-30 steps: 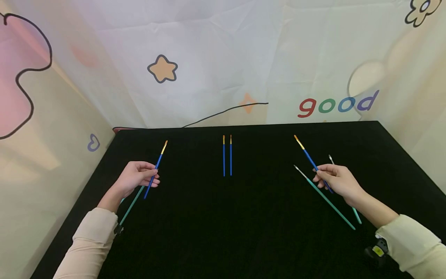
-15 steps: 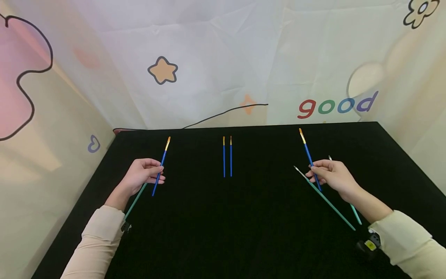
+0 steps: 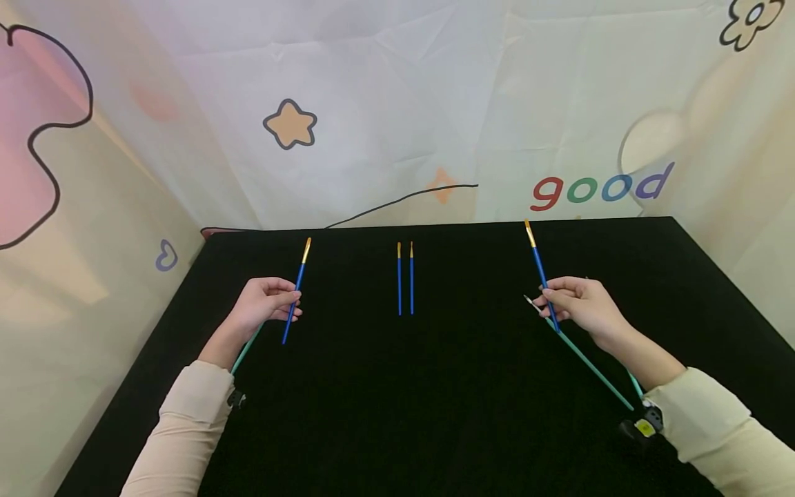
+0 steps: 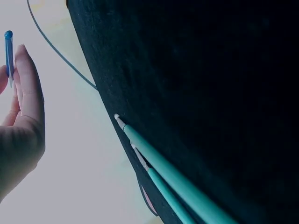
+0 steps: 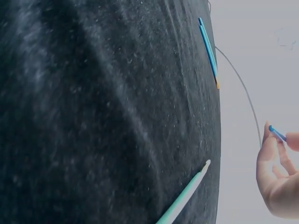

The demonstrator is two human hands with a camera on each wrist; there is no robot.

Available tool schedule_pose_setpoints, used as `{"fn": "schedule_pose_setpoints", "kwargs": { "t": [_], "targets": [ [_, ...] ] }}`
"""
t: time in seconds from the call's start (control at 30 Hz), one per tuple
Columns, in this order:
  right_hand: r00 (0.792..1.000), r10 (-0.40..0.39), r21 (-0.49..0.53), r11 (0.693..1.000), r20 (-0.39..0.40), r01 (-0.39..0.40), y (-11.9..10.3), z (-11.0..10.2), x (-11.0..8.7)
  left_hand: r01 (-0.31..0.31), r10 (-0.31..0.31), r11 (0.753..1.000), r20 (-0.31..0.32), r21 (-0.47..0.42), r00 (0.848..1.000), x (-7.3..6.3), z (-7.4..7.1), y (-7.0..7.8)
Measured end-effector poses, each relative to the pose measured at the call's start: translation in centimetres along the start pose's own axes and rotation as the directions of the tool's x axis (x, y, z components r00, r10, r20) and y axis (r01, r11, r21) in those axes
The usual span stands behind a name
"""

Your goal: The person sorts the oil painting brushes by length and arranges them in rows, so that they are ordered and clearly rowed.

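Observation:
In the head view my left hand (image 3: 268, 305) pinches a blue paintbrush (image 3: 302, 270) between thumb and fingers, its golden bristle end pointing up and away. My right hand (image 3: 582, 308) pinches another blue paintbrush (image 3: 537, 259), tilted slightly left with bristles up. Between the hands, two blue paintbrushes (image 3: 399, 284) lie side by side on the black table. Below the right hand lies a teal paintbrush (image 3: 590, 364) with a white tip; a second one is mostly hidden by that arm. Two teal paintbrushes (image 4: 173, 177) show in the left wrist view, largely hidden by the left arm in the head view.
The black tabletop (image 3: 397, 407) spans the area in front of me. A pale printed cloth (image 3: 397, 103) with a star, a flower and the word "good" hangs behind it and along the sides. Small cameras (image 3: 646, 424) sit at the cuffs.
Both hands have moved inward and a little farther from me with their blue paintbrushes, the right brush turning more upright. The brushes lying on the table stay put.

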State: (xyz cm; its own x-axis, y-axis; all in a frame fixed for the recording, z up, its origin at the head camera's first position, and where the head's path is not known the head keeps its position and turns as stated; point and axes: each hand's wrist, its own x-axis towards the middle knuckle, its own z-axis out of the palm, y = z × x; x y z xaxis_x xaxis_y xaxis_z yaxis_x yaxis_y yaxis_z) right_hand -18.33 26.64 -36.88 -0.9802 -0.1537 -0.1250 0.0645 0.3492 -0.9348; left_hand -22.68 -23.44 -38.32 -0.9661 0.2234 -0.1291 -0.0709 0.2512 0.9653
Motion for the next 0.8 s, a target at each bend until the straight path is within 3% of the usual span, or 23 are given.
{"fn": "schedule_pose_setpoints", "kwargs": {
  "t": [0.8],
  "targets": [
    [0.999,0.020,0.079,0.997,0.048,-0.024,-0.4,1.5,1.3,-0.007,0.007,0.999,0.012,0.036,1.000,1.6,1.3,0.1]
  ]
}}
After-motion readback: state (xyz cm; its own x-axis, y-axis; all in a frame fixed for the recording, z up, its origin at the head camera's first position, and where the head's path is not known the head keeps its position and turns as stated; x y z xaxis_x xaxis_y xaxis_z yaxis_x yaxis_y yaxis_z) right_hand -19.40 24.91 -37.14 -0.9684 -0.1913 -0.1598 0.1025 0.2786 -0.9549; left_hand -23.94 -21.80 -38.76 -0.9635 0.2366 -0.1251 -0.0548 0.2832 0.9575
